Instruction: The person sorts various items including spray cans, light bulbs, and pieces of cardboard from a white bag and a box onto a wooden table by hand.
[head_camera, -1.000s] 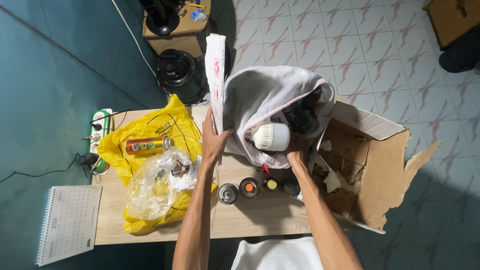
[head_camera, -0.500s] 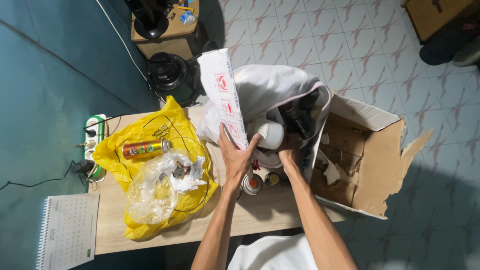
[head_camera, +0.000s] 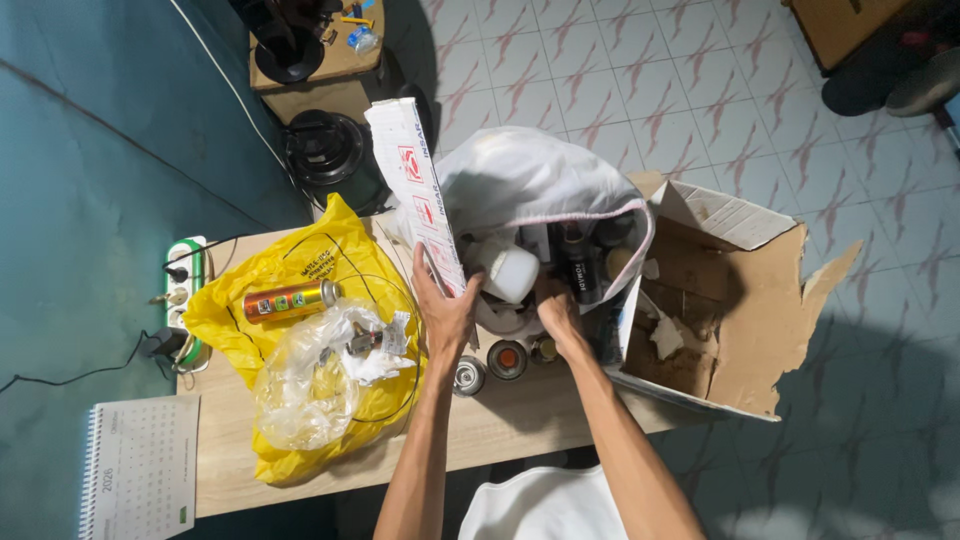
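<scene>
The fingertips of the right hand (head_camera: 556, 308) are being hidden inside the mouth of the white cloth bag (head_camera: 520, 185), so its grasp cannot be told. Most of the bag's contents are being covered by the cloth; only a white bulb (head_camera: 512, 272) and dark cans (head_camera: 580, 262) are being shown in part. The lower end of the long white carton (head_camera: 418, 195) is being masked by the left hand (head_camera: 445, 318). The cardboard box's (head_camera: 745, 300) floor is being lost in shadow. The calendar (head_camera: 135, 465) is being cut off by the bottom edge.
</scene>
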